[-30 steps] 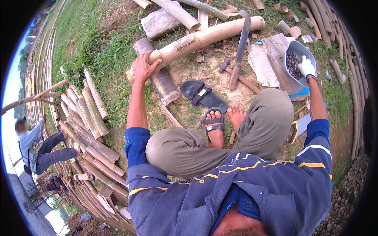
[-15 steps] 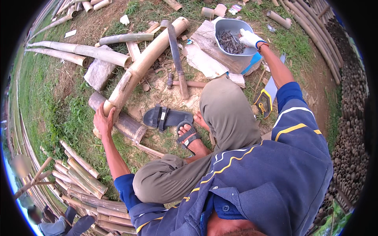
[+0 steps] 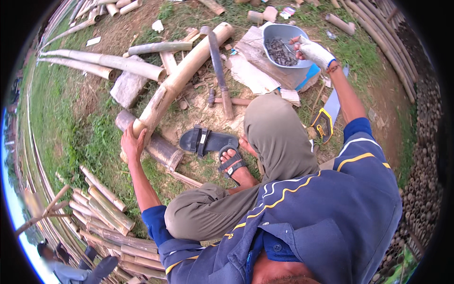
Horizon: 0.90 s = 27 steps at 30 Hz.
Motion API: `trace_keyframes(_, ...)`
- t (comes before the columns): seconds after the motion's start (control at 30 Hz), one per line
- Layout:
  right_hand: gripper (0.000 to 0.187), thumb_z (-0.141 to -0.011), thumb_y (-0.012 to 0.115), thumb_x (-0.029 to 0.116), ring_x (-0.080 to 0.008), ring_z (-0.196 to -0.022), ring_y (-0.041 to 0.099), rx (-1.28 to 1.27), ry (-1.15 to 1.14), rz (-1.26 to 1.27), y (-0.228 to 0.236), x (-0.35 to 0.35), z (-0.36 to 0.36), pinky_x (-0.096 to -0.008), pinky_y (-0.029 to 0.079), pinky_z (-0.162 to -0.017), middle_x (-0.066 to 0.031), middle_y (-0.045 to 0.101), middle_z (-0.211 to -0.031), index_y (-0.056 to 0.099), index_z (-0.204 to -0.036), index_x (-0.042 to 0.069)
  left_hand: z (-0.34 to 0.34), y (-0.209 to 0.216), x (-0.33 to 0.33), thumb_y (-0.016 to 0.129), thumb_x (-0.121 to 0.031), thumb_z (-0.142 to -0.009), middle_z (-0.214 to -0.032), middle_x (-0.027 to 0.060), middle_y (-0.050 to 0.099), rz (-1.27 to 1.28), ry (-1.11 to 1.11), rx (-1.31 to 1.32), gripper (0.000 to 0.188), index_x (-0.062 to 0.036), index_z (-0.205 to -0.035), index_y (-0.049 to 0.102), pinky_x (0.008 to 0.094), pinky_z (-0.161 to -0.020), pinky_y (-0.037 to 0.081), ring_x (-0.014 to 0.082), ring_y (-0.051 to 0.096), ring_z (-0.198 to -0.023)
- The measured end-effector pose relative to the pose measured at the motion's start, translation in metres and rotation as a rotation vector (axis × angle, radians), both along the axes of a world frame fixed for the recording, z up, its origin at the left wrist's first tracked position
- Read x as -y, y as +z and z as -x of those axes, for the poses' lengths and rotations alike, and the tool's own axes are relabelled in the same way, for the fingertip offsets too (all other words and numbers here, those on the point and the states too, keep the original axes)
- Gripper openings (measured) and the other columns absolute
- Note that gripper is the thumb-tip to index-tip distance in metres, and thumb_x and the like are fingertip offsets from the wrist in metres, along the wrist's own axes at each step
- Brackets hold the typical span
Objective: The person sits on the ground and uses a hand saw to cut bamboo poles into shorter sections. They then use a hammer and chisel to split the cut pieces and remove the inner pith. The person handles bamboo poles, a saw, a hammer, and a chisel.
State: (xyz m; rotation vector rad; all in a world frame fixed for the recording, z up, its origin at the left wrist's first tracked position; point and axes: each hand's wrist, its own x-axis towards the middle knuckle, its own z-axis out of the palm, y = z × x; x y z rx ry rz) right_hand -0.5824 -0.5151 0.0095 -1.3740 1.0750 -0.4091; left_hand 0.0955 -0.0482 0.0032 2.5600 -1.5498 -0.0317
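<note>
My left hand (image 3: 134, 143) is wrapped around the near end of a thick bamboo pole (image 3: 172, 85), which lies slanting away to the upper right. At the upper right, my right hand (image 3: 314, 52), in a white glove with bare fingertips showing, is over a grey-blue plastic basin (image 3: 287, 29). Many dark nails (image 3: 280, 53) lie in the basin. The right fingers are pinched together above them; whatever they hold is too small to make out. A machete (image 3: 216, 64) with a wooden handle leans across the pole's far part.
A hammer (image 3: 236, 101) lies by the machete handle, and a handsaw (image 3: 325, 124) rests beside my right knee. Under the pole are a bamboo piece (image 3: 163, 152) and a stone block (image 3: 128, 87). Bamboo stacks (image 3: 106, 208) lie lower left. A loose sandal (image 3: 208, 142) sits near my foot.
My right hand has lifted from the nails toward the basin's right rim, its fingers now pinched and turned up. My left hand stays on the pole. The whole view has shifted slightly.
</note>
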Motion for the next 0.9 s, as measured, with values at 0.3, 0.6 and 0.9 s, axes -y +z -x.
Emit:
trace_keyframes(0.3, 0.06, -0.105, 0.059, 0.008, -0.0246, -0.111, 0.067, -0.068, 0.645, 0.492, 0.104, -0.135, -0.19, -0.0361, 0.055, -0.092, -0.008, 0.066, -0.119, 0.049, -0.163, 0.022, 0.087, 0.085, 0.031, 0.086, -0.028, -0.093, -0.129, 0.0125, 0.076, 0.346, 0.023, -0.303, 0.049, -0.0141, -0.138, 0.073, 0.0416, -0.095, 0.063, 0.0236, 0.077, -0.107)
trace_keyframes(0.6, 0.068, -0.113, 0.058, 0.023, -0.0087, -0.073, 0.062, 0.15, 1.05, -0.214, 0.049, -0.208, -0.33, -0.0262, 0.052, -0.066, -0.0007, 0.062, -0.094, 0.029, -0.174, 0.019, 0.204, 0.075, 0.046, 0.085, -0.013, -0.091, -0.117, 0.0118, 0.079, 0.419, -0.35, -0.485, 0.024, -0.0101, -0.114, 0.082, 0.0419, -0.092, 0.06, 0.031, 0.076, -0.105)
trace_keyframes(0.9, 0.058, -0.114, 0.059, 0.029, -0.0123, -0.08, 0.068, 0.101, 0.773, -0.111, 0.007, -0.219, -0.33, -0.0278, 0.056, -0.068, -0.0055, 0.066, -0.097, 0.04, -0.166, 0.015, 0.136, 0.031, 0.022, 0.082, -0.03, -0.095, -0.104, 0.0056, 0.077, 0.546, 0.037, -0.261, 0.017, -0.0173, -0.107, 0.085, 0.0387, -0.083, 0.06, 0.0193, 0.07, -0.097)
